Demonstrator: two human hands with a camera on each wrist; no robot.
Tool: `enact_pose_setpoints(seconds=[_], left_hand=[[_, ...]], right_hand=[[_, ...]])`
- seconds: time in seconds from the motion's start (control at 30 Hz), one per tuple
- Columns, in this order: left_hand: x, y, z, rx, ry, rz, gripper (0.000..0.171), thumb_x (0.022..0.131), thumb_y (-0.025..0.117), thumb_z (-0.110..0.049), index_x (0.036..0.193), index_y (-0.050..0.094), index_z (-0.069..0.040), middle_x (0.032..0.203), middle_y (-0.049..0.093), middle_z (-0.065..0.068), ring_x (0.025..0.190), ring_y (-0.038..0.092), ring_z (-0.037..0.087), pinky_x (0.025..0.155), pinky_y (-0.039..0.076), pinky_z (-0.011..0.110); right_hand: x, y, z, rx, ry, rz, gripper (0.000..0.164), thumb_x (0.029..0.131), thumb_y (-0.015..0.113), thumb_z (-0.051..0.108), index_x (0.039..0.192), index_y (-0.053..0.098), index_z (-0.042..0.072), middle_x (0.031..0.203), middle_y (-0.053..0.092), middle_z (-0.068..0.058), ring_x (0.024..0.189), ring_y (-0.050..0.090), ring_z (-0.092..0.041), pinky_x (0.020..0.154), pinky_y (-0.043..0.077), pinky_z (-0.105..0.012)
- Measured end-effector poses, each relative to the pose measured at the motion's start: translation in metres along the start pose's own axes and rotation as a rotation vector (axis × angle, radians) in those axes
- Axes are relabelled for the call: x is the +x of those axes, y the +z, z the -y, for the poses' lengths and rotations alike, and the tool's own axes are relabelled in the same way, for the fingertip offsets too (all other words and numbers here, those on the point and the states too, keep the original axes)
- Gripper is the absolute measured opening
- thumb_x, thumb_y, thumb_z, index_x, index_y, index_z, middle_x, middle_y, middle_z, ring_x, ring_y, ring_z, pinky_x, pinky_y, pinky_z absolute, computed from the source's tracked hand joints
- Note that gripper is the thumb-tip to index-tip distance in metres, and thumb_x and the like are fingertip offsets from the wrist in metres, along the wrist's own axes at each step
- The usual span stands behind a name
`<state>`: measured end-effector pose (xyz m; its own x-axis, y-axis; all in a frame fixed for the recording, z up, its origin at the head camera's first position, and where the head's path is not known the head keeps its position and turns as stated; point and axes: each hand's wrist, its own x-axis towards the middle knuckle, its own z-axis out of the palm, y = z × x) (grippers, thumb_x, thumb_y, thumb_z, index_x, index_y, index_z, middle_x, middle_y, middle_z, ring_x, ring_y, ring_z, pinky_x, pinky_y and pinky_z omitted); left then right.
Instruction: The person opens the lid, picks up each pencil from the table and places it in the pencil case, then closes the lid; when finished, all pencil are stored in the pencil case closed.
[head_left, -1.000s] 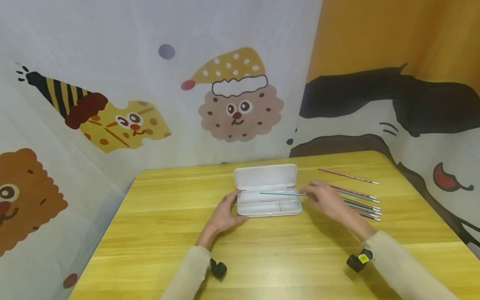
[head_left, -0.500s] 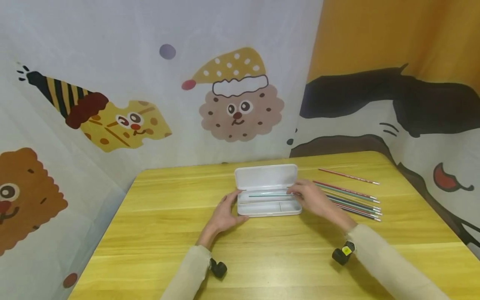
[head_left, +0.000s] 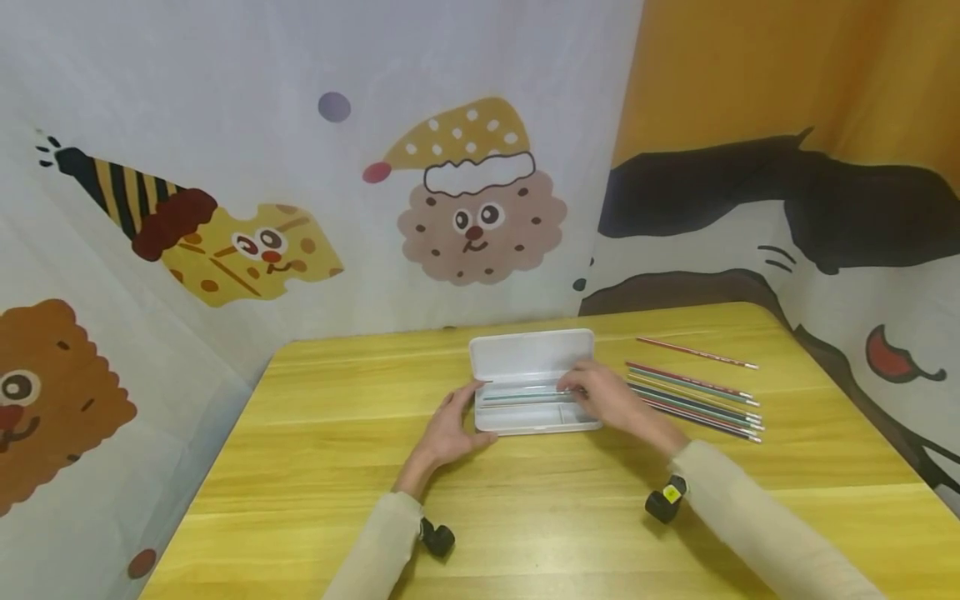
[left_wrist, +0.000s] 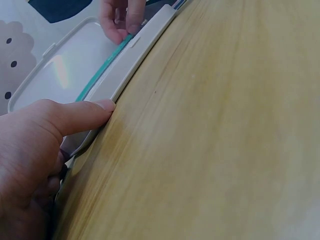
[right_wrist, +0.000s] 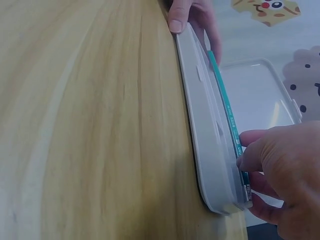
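An open white pencil case (head_left: 525, 416) lies in the middle of the wooden table, its lid (head_left: 531, 353) folded back. My left hand (head_left: 450, 429) holds the case's left end, thumb (left_wrist: 82, 115) along the front wall (left_wrist: 130, 65). My right hand (head_left: 603, 397) pinches a teal pencil (head_left: 517, 396) by its right end and holds it in the tray of the case (right_wrist: 210, 130). The teal pencil (right_wrist: 224, 102) lies lengthwise along the tray. In the left wrist view the right hand's fingers (left_wrist: 122, 17) grip the pencil (left_wrist: 100, 75) at the far end.
Several coloured pencils (head_left: 697, 396) lie in a row on the table right of the case, and one red pencil (head_left: 697, 352) lies apart behind them. Printed cartoon curtains (head_left: 300, 183) enclose the table on the left, back and right.
My right hand carried the teal pencil leftward from the case's right edge and lowered it into the tray. The left hand stayed on the case's left end.
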<state>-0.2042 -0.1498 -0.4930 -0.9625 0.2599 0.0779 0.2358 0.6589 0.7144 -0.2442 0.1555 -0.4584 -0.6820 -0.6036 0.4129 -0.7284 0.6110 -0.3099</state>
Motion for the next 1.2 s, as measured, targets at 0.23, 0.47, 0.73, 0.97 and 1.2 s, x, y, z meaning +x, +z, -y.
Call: enact_pose_setpoints(seconds=[0.23, 0.47, 0.73, 0.97, 1.2], left_hand=[[0.000, 0.000, -0.001, 0.001, 0.000, -0.005, 0.090, 0.075, 0.087, -0.029, 0.152, 0.041, -0.027, 0.155, 0.041, 0.008, 0.140, 0.034, 0.039, 0.108, 0.032, 0.065], [0.000, 0.000, 0.000, 0.005, 0.009, -0.003, 0.089, 0.076, 0.087, -0.029, 0.152, 0.041, -0.025, 0.155, 0.041, 0.008, 0.141, 0.032, 0.042, 0.109, 0.030, 0.065], [-0.001, -0.002, -0.002, -0.001, 0.013, -0.004, 0.089, 0.076, 0.087, -0.031, 0.152, 0.041, -0.024, 0.154, 0.042, 0.010, 0.141, 0.031, 0.043, 0.109, 0.030, 0.066], [-0.001, -0.001, -0.002, -0.001, -0.008, 0.005, 0.090, 0.076, 0.086, -0.030, 0.153, 0.040, -0.026, 0.155, 0.039, 0.009, 0.142, 0.029, 0.042, 0.110, 0.028, 0.066], [-0.001, -0.001, -0.003, -0.008, -0.011, 0.003, 0.090, 0.076, 0.087, -0.030, 0.153, 0.040, -0.026, 0.156, 0.039, 0.010, 0.142, 0.028, 0.043, 0.109, 0.027, 0.068]], right_hand=[[0.003, 0.005, 0.000, 0.010, 0.009, 0.010, 0.026, 0.079, 0.072, -0.013, 0.095, 0.074, 0.007, 0.091, 0.067, -0.004, 0.085, 0.064, -0.023, 0.075, 0.057, -0.037], [0.005, 0.006, 0.001, 0.019, 0.043, 0.041, 0.023, 0.080, 0.073, -0.013, 0.093, 0.075, 0.006, 0.090, 0.068, -0.003, 0.085, 0.065, -0.023, 0.076, 0.058, -0.038], [0.004, 0.004, 0.002, 0.040, 0.060, 0.063, 0.020, 0.080, 0.072, -0.012, 0.092, 0.075, 0.004, 0.092, 0.066, -0.004, 0.088, 0.064, -0.025, 0.078, 0.057, -0.039], [-0.012, -0.017, -0.007, 0.139, 0.157, -0.014, 0.018, 0.085, 0.069, -0.011, 0.100, 0.074, -0.001, 0.101, 0.067, -0.012, 0.095, 0.064, -0.031, 0.080, 0.058, -0.045], [-0.053, -0.045, -0.027, 0.084, 0.186, -0.127, 0.022, 0.082, 0.070, -0.014, 0.100, 0.073, -0.002, 0.100, 0.068, -0.015, 0.086, 0.066, -0.029, 0.068, 0.058, -0.041]])
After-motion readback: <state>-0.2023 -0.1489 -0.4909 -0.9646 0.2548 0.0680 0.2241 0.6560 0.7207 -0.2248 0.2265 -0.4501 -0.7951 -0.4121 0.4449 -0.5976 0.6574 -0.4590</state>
